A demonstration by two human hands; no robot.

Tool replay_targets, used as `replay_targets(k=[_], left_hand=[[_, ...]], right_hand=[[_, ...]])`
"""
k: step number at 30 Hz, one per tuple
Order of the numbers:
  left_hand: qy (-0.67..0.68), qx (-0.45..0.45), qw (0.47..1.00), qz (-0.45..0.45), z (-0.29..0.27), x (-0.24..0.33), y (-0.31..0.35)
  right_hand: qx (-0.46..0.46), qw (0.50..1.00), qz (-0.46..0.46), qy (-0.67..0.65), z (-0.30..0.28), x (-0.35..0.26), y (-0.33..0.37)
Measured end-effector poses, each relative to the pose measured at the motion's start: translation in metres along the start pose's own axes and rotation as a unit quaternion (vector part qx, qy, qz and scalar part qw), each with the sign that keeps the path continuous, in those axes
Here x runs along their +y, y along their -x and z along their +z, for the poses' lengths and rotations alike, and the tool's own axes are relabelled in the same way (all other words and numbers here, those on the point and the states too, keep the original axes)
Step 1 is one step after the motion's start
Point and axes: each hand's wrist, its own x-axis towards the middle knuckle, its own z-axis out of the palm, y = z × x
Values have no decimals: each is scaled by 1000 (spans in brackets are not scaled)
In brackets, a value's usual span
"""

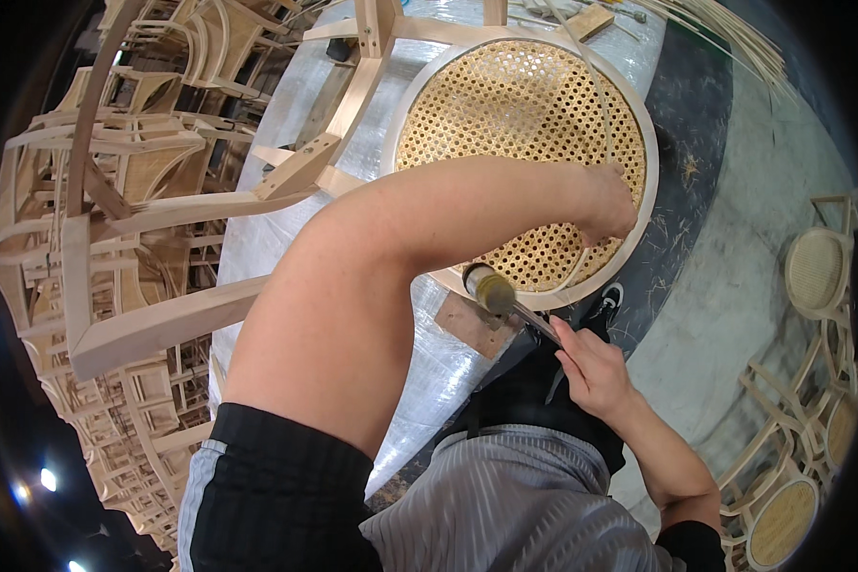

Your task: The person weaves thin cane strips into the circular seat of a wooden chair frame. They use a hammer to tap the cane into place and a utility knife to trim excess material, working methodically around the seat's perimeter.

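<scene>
Mallet point(491, 289) Near the Woven Seat point(515, 105)

At left we see the wooden chair frame point(356, 97); beside it the woven seat faces up, probably for easy reach. Our right hand point(596, 372) closes its fingers around the mallet's handle. Our left hand point(608, 205) covers the cane strip point(574, 275), perhaps to steady it; whether it pinches, we cannot tell.

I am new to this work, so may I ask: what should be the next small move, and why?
Probably bring the hammer to the pale strip and tap it lightly, clear of the left hand. That hand is at the strip by the round rim, the right hand holds the hammer close by, and the strip's far part crosses the weave.
</scene>
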Motion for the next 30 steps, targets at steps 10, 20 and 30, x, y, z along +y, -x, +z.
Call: replay_targets(k=[10, 20, 30], left_hand=[[27, -9, 1000, 5, 5, -5, -6], [34, -33, 999, -1, 3, -2, -8], [33, -15, 999, -9, 9, -2, -9]], right_hand=[[-1, 998, 39, 39, 2, 19, 25], [20, 997, 62, 35, 2, 13, 30], [87, 993, 81, 3, 8, 22, 51]])
